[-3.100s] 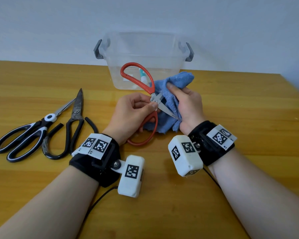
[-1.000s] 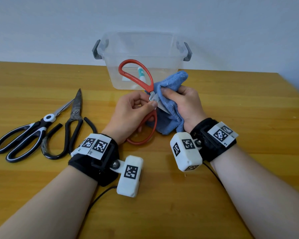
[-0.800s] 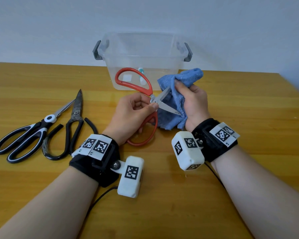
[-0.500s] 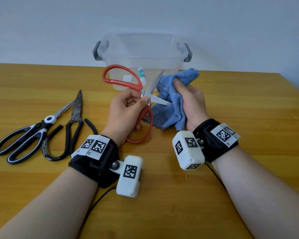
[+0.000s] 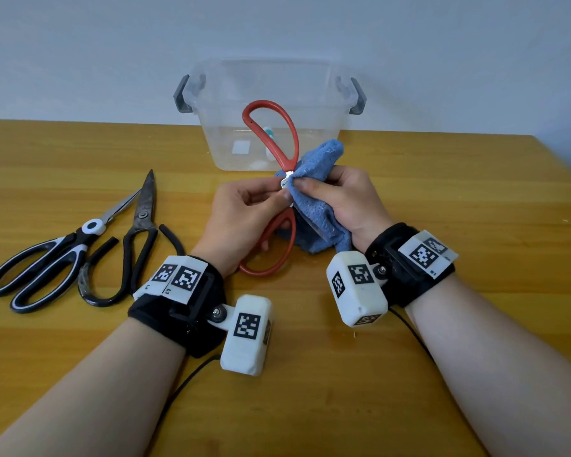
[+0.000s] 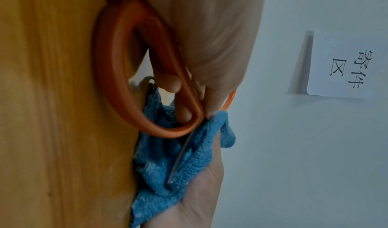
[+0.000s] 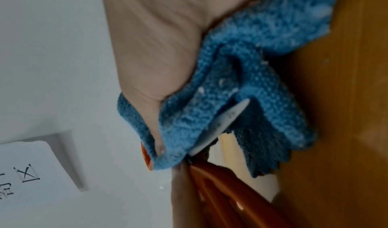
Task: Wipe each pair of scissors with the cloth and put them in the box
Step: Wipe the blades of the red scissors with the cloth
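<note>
Since half a second ago you have swung the red scissors point(image 5: 279, 179) round — the blades, then spread open and clear of the cloth point(image 5: 317, 199), are now buried in its folds, and one red loop stands up in front of the box point(image 5: 323, 94). Judgement: a fresh wiping pass on this pair has begun, so it is not yet ready to go in. Your left hand point(image 5: 244, 219) pinches the scissors at the pivot, thumb and forefinger closed on the metal, with other fingers threaded through the lower loop, as the left wrist view shows. Your right hand point(image 5: 346, 199) is curled tight round the cloth, thumb pressing it against the pivot, right beside the left fingertips. In both wrist views one blade tip point(image 7: 233, 115) shows, lying in a fold of the cloth against your right palm — mind the point there. The scissors are held just above the desk point(image 5: 442, 357), between you and the box, lower loop near the desk. Two more pairs, the black-and-white scissors point(image 5: 47, 258) and the black scissors point(image 5: 136, 239), lie just beside each other on the desk to your left, untouched. The box holds something with a teal end and something white; I cannot tell what they are.
</note>
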`<state>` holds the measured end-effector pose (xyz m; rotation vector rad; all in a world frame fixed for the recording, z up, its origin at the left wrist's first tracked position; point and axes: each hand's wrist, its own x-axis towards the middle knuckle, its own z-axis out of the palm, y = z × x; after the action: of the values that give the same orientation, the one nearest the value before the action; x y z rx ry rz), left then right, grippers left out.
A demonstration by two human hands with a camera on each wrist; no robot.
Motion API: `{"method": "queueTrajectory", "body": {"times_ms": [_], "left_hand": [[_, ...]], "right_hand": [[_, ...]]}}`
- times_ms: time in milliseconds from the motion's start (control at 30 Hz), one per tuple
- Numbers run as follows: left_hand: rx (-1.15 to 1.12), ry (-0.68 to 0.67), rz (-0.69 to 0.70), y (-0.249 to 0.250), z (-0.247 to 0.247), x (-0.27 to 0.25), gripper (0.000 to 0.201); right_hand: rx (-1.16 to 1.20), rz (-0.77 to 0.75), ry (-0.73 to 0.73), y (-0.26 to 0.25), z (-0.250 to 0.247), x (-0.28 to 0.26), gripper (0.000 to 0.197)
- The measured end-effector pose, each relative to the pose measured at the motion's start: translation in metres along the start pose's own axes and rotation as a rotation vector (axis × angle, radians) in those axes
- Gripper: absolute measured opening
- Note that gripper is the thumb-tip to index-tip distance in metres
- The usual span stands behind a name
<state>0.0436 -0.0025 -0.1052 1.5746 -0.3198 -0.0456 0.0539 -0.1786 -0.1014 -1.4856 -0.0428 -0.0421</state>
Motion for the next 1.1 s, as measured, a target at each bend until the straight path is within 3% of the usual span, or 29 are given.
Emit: {"method": "queueTrajectory", "body": {"times_ms": [133,300,433,533,633,733,833,967,1100], "left_hand": [[0.047,-0.011,-0.001,0.0034,0.001,-0.0004,0.011],[0.051,0.021,-0.021,0.0047,0.0035,-0.0012,0.011],[0.059,0.026,-0.042,0.0033,0.0045,-0.0013,0.009],[0.04,0.056,-0.045,0.0048,0.0036,-0.0017,0.009],[0.004,0.111,-0.036,0.0052,0.0017,-0.0006,0.011],[-0.009,0.127,-0.016,0.0039,0.0008,0.0002,0.014],[-0.046,0.076,-0.02,0.0045,0.0001,-0.0011,0.012],[-0.015,0.003,-0.023,0.0045,0.0002,-0.002,0.012],[0.017,-0.001,-0.011,0.0045,0.0011,-0.0013,0.012]], "right_hand": [[0.075,-0.002,0.092,-0.002,0.0017,-0.0006,0.01],[0.232,0.009,0.26,-0.0003,0.004,0.0022,0.024],[0.29,0.007,0.393,-0.0027,0.0023,0.0039,0.022],[0.322,0.027,0.436,-0.0044,-0.0024,0.0045,0.035],[0.289,0.051,0.361,-0.0058,-0.0011,0.0022,0.041],[0.116,0.003,0.185,-0.0028,0.0037,0.0002,0.042],[-0.015,-0.054,0.066,-0.0001,0.0059,-0.0023,0.021],[-0.067,-0.076,0.053,0.0021,0.0038,-0.0021,0.018],[-0.027,-0.079,0.135,0.0013,0.0071,-0.0022,0.022]]}}
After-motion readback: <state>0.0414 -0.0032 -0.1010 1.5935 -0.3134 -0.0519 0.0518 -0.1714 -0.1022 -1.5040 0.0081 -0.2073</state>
